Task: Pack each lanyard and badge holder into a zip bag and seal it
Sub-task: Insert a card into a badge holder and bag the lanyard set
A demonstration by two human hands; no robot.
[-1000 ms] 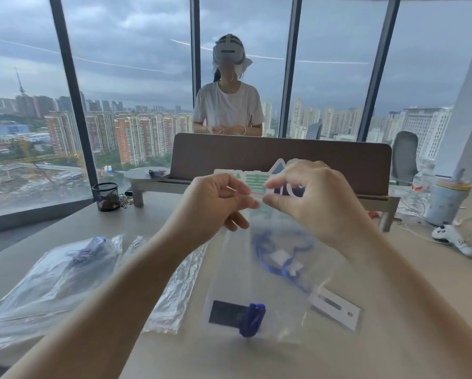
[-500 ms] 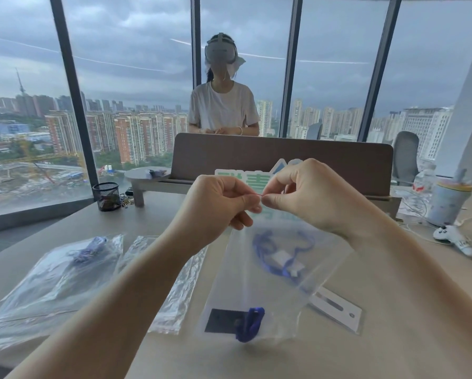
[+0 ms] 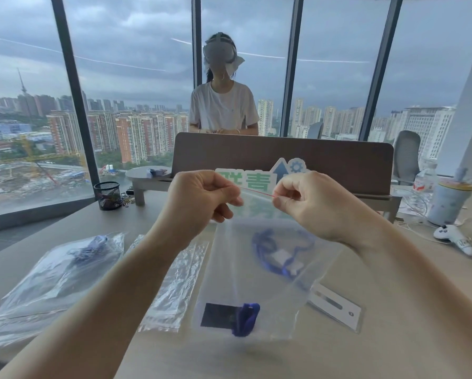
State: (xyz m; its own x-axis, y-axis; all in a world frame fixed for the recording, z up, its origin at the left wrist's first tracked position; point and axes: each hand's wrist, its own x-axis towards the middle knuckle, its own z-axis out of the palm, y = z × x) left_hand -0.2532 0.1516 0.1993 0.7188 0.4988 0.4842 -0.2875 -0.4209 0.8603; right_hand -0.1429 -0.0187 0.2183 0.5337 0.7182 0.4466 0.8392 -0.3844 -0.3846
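I hold a clear zip bag (image 3: 240,272) upright above the desk by its red zip strip. My left hand (image 3: 202,198) pinches the strip at its left end and my right hand (image 3: 303,203) pinches it further right. Inside the bag, a black badge holder (image 3: 218,315) and a bunched blue lanyard (image 3: 245,320) lie at the bottom. Seen behind the bag, another blue lanyard (image 3: 281,253) and a white badge holder (image 3: 336,306) lie on the desk.
Packed zip bags (image 3: 57,272) lie at the left with empty ones (image 3: 174,283) beside them. A mesh pen cup (image 3: 107,195), a desk divider (image 3: 338,165), a cup (image 3: 450,203) and a white controller (image 3: 453,237) stand around. A person in a headset stands behind the divider.
My hands have drawn apart along the bag's top. My right hand has slid to the right along the red zip strip, and the bag hangs a little straighter.
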